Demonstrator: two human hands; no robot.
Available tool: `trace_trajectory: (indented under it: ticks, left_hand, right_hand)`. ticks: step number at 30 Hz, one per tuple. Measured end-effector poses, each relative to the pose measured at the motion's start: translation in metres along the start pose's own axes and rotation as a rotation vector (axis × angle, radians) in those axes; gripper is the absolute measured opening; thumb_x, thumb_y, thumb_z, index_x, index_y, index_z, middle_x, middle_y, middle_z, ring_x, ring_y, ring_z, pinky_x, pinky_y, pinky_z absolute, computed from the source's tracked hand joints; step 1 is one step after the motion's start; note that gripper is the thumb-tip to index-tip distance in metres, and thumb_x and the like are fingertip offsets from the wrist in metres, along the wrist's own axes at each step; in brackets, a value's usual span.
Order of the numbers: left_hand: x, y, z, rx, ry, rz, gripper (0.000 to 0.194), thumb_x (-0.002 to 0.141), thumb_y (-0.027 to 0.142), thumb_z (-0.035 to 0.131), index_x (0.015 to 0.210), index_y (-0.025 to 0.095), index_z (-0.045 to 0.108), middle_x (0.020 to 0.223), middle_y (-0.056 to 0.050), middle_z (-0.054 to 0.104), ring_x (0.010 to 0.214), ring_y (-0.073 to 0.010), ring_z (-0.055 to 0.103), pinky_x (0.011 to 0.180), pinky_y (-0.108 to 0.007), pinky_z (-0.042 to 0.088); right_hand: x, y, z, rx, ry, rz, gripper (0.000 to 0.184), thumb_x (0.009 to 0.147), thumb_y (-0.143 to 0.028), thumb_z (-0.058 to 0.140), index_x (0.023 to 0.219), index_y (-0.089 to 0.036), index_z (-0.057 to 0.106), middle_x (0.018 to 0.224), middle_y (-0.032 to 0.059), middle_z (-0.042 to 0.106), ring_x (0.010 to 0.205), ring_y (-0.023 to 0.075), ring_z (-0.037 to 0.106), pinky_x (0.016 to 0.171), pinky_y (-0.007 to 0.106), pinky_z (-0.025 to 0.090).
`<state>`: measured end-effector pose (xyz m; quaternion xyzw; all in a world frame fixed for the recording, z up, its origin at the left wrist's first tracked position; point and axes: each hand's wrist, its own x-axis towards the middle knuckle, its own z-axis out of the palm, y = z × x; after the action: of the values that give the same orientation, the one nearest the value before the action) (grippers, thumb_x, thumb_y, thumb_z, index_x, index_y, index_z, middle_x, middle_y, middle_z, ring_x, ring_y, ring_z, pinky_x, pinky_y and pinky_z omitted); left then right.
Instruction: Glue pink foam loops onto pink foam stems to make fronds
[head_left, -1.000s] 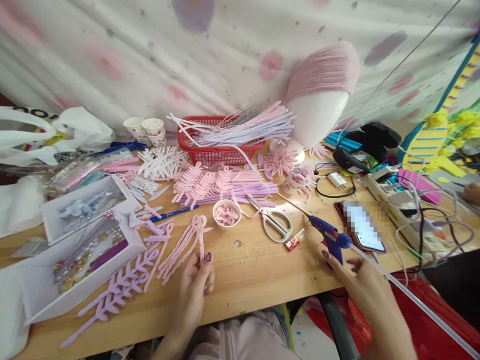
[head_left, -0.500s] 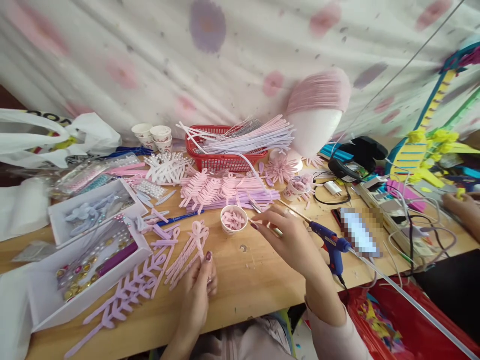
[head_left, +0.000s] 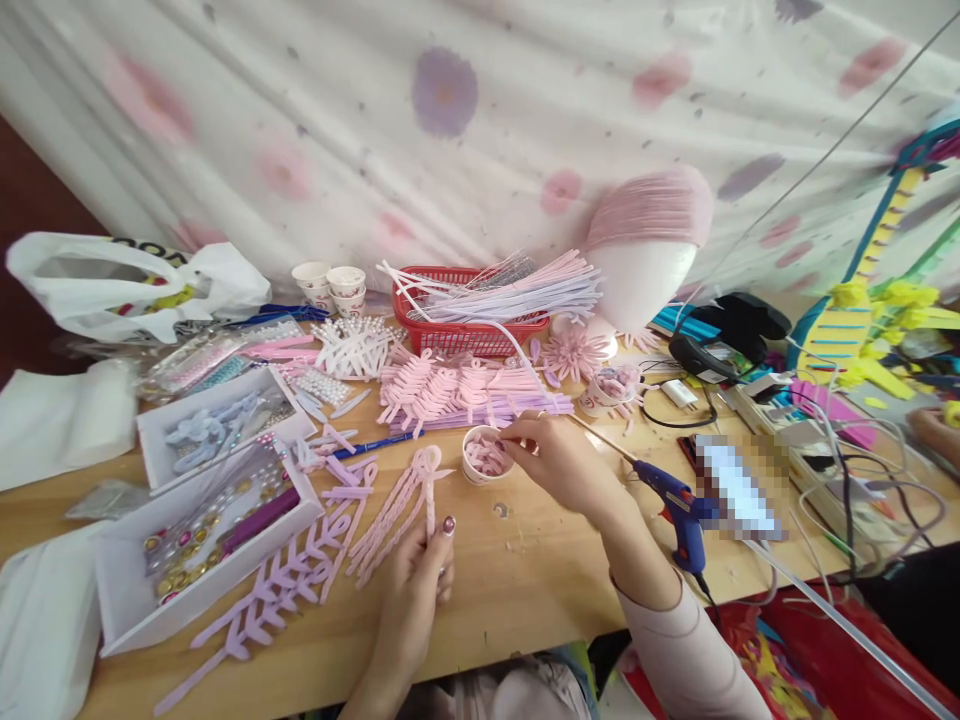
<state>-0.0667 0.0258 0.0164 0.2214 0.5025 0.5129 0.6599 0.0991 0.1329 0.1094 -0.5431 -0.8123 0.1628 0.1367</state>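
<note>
My left hand (head_left: 421, 575) is closed round the lower part of a pink twisted pipe cleaner (head_left: 430, 505) with a loop at its top. My right hand (head_left: 559, 462) reaches over a small paper cup (head_left: 482, 478), its thumb and fingers pinched together at the cup's right rim. Short pink pipe cleaner pieces (head_left: 484, 455) fill the cup. Whether a piece is between the right fingertips is hidden. Several braided pink stems (head_left: 386, 515) lie just left of my left hand. Purple leafy pipe cleaner branches (head_left: 274, 580) rest further left.
A blue glue gun (head_left: 679, 510) lies right of my right forearm, beside a phone (head_left: 739, 490). Behind are a red basket (head_left: 480, 340) of pipe cleaners and a white head form (head_left: 645, 270). White boxes (head_left: 202, 600) stand left. Another person's hand (head_left: 937, 430) shows far right.
My right hand has moved onto the cup, its fingertips now at the pink pieces. The left hand still holds the twisted stem. The view has shifted slightly.
</note>
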Motion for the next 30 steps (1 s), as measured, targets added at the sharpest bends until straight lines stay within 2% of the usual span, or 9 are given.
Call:
trace_trajectory:
  ticks: [4,7,11,14,18,21,25,30]
  left_hand:
    - [0.0,0.002,0.005,-0.007,-0.01,0.016,0.059,0.068,0.065,0.076,0.063,0.022,0.037,0.052,0.011,0.031,0.043,-0.0035,0.022,0.041,-0.019,0.017]
    - [0.0,0.007,0.009,0.002,0.0,0.043,0.056,0.07,0.065,0.074,0.065,0.021,0.04,0.051,0.011,0.031,0.042,-0.0036,0.023,0.041,-0.019,0.018]
    - [0.0,0.02,0.023,0.048,-0.032,0.109,0.045,0.079,0.062,0.069,0.085,0.019,0.057,0.05,0.012,0.031,0.041,-0.0046,0.024,0.04,-0.018,0.019]
    - [-0.001,0.027,0.037,0.028,-0.048,0.144,0.045,0.079,0.059,0.07,0.097,0.019,0.061,0.052,0.012,0.034,0.041,-0.0043,0.026,0.04,-0.017,0.02]
    - [-0.002,0.029,0.05,-0.01,-0.018,0.131,0.044,0.071,0.056,0.079,0.079,0.017,0.059,0.053,0.009,0.044,0.04,-0.0022,0.028,0.038,-0.016,0.019]
    - [-0.004,0.026,0.055,-0.023,0.005,0.11,0.045,0.067,0.053,0.083,0.073,0.017,0.058,0.052,0.008,0.047,0.039,-0.0016,0.028,0.037,-0.015,0.02]
    - [-0.006,0.023,0.06,-0.06,0.039,0.138,0.04,0.069,0.048,0.083,0.073,0.018,0.056,0.046,0.011,0.04,0.038,-0.0024,0.027,0.037,-0.014,0.021]
    - [-0.008,0.022,0.063,-0.089,0.053,0.147,0.037,0.071,0.045,0.081,0.074,0.019,0.055,0.044,0.013,0.035,0.038,-0.0029,0.025,0.037,-0.014,0.021]
  right_hand:
    - [-0.002,0.01,0.0,0.24,0.068,0.019,0.017,0.086,-0.014,0.056,0.087,-0.018,0.073,0.078,0.0045,0.074,0.069,0.0176,0.064,0.064,0.028,0.043]
    - [-0.009,0.014,0.003,0.551,0.093,0.052,0.011,0.085,-0.021,0.058,0.084,-0.018,0.068,0.073,0.0026,0.072,0.066,0.0163,0.063,0.062,0.027,0.045]
    - [-0.03,0.01,0.014,1.011,0.03,0.101,0.017,0.085,-0.036,0.067,0.082,-0.019,0.067,0.069,0.0017,0.07,0.061,0.0142,0.061,0.058,0.026,0.047]
    - [-0.047,0.003,0.027,1.179,0.014,0.127,0.023,0.08,-0.042,0.075,0.076,-0.02,0.07,0.065,0.0008,0.066,0.059,0.0133,0.057,0.057,0.026,0.046]
    - [-0.061,-0.003,0.04,1.291,0.021,0.138,0.025,0.078,-0.046,0.078,0.075,-0.021,0.073,0.067,0.0012,0.066,0.063,0.0147,0.057,0.06,0.028,0.047]
    - [-0.066,-0.003,0.046,1.292,0.122,0.157,0.025,0.079,-0.046,0.077,0.075,-0.021,0.072,0.067,0.0012,0.065,0.064,0.0145,0.055,0.059,0.027,0.045]
    - [-0.071,0.001,0.053,1.287,0.253,0.19,0.026,0.079,-0.044,0.077,0.072,-0.021,0.069,0.066,0.0,0.062,0.06,0.0128,0.05,0.055,0.025,0.041]
    - [-0.076,0.006,0.059,1.329,0.276,0.149,0.023,0.083,-0.039,0.074,0.073,-0.02,0.067,0.067,-0.0011,0.058,0.061,0.0123,0.048,0.056,0.024,0.04]
